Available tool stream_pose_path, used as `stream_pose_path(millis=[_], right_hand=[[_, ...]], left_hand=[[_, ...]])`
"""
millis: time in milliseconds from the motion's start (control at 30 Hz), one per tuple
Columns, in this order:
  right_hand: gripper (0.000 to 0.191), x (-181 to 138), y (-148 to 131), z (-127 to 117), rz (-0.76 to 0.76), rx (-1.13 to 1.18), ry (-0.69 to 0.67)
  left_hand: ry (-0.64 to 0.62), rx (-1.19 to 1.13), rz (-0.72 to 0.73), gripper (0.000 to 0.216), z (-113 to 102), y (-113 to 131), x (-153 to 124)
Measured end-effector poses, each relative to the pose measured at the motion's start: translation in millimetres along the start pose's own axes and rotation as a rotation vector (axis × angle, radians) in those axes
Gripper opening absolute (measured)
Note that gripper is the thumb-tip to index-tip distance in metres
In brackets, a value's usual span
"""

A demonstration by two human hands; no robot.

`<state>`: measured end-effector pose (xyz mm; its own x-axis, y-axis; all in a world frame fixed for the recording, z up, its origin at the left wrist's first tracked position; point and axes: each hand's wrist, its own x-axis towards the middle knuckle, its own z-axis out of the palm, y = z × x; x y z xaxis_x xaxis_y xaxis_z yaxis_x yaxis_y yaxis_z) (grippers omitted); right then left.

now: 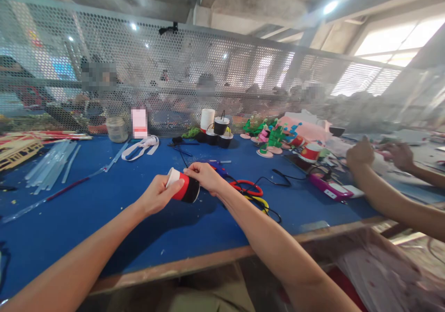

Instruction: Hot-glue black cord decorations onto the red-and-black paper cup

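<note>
My left hand (156, 194) is wrapped round the white end of a small cup (184, 187) that lies on its side above the blue table (104, 219). The cup has a white rim, a red band and a black body. My right hand (205, 175) rests on top of the cup, fingers pressed against its upper edge. Both hands grip it just over the middle of the table.
Red-handled scissors (247, 187), black wires and a blue glue gun (219, 166) lie just right of my hands. Clear glue sticks (52, 163) lie at left. Black cups (221, 126), a white roll and foam flower pieces (271, 138) stand at the back. Another person's hands (361, 153) work at right.
</note>
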<state>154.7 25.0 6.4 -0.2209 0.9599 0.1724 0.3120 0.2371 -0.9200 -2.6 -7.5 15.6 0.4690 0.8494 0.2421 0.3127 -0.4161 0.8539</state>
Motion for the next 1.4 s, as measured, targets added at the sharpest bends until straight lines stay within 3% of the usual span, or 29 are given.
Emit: stream_pose_path(millis=[433, 633, 700, 800, 933, 1067, 1233, 1400], right_hand=[[0.030, 0.4, 2.1, 1.1, 0.008, -0.043, -0.020], [0.033, -0.3, -0.4, -0.6, 0.050, 0.073, -0.033], [0.037, -0.8, -4.6, -7.3, 0.122, 0.186, -0.084], [0.039, -2.1, -10.2, -22.7, 0.212, 0.327, -0.273], [0.035, -4.4, -9.9, -36.7, 0.152, 0.293, -0.469], [0.042, -7.6, -3.8, -28.7, 0.058, 0.082, -0.312], [0.048, -13.7, 3.1, -5.8, -0.176, -0.234, -0.113], [0.034, -12.5, 5.5, -0.9, -0.255, -0.249, -0.061]], left_hand=[[0.020, 0.048, 0.028, 0.037, -0.1, 0.5, -0.6], [0.069, 0.031, 0.058, 0.036, -1.6, 0.5, 0.5], [0.093, 0.000, 0.066, 0.033, -3.3, 0.4, 1.9], [0.117, -0.014, 0.065, 0.028, -6.5, -1.3, 4.7], [0.099, -0.046, -0.009, 0.028, -9.9, -3.9, 8.6], [0.055, -0.288, -0.194, 0.033, -12.1, -5.0, 12.2], [0.125, -0.522, -0.426, 0.030, -11.2, -7.1, 16.0], [0.187, -0.443, -0.386, 0.029, -3.3, -5.3, 14.9]])
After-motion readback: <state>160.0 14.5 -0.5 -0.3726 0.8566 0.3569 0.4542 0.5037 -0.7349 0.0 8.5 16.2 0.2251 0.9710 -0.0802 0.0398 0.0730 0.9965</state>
